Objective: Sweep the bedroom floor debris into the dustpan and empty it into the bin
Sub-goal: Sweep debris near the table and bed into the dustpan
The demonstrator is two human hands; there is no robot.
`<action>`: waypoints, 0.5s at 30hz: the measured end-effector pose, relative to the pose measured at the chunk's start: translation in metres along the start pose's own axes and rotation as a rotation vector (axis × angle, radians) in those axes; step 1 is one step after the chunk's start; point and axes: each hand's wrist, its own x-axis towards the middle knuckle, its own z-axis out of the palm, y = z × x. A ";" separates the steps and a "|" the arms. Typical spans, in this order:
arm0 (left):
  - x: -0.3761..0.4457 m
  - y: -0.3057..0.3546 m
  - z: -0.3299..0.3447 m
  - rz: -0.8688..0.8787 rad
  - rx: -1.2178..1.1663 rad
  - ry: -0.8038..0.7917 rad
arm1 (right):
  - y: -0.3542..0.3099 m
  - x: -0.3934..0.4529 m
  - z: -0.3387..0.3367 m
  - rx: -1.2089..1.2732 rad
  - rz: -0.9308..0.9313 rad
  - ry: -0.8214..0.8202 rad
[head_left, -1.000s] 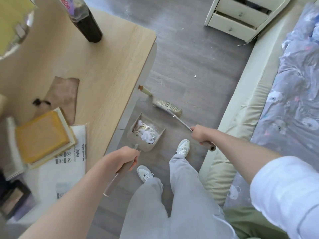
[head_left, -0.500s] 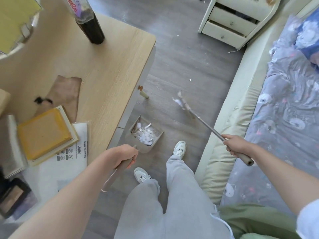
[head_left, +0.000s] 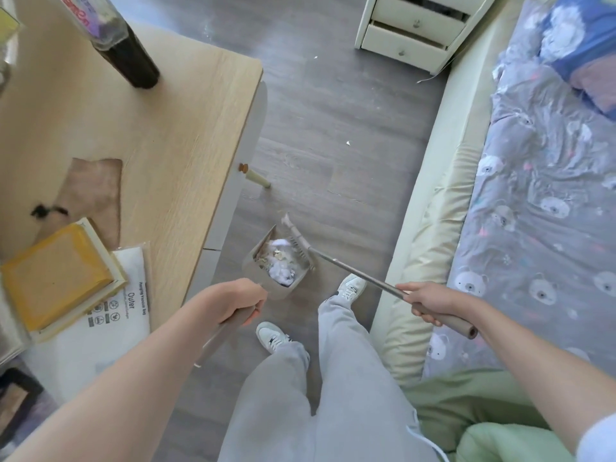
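Observation:
My left hand (head_left: 233, 303) grips the long handle of a grey dustpan (head_left: 301, 273) that stands on the grey wood floor, just in front of my feet. White paper scraps and bits of debris (head_left: 280, 265) lie inside the pan. My right hand (head_left: 425, 303) holds the brown grip of a long-handled broom (head_left: 353, 270). The broom's head (head_left: 295, 240) rests against the dustpan's right rim. A few small white scraps (head_left: 347, 143) lie on the floor farther ahead. No bin is in view.
A wooden desk (head_left: 186, 128) stands to the left with a dark bottle (head_left: 133, 61), a yellow book (head_left: 53, 275) and a white packet (head_left: 113, 311). A bed (head_left: 533, 195) with bear-print bedding runs along the right. A cream drawer unit (head_left: 413, 31) stands ahead. A corked stopper (head_left: 255, 175) lies by the desk.
The broom head swung from out on the floor back to the dustpan's right rim. My right hand moved with it. The dustpan stayed put in my left hand.

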 end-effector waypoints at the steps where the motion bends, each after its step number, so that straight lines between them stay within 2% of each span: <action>1: 0.000 -0.001 -0.001 -0.008 -0.013 0.001 | -0.003 -0.001 0.000 -0.008 -0.013 0.023; 4: -0.004 0.007 -0.006 -0.022 -0.022 0.000 | -0.023 0.006 0.013 -0.090 -0.063 0.098; 8: -0.013 0.043 -0.007 0.000 -0.073 0.001 | -0.053 0.014 0.022 -0.110 -0.095 0.008; 12: -0.020 0.092 0.002 0.019 -0.074 -0.004 | -0.064 0.005 -0.014 0.051 -0.049 -0.143; 15: -0.029 0.129 0.002 0.028 -0.052 0.015 | -0.060 -0.009 -0.045 0.170 -0.073 -0.141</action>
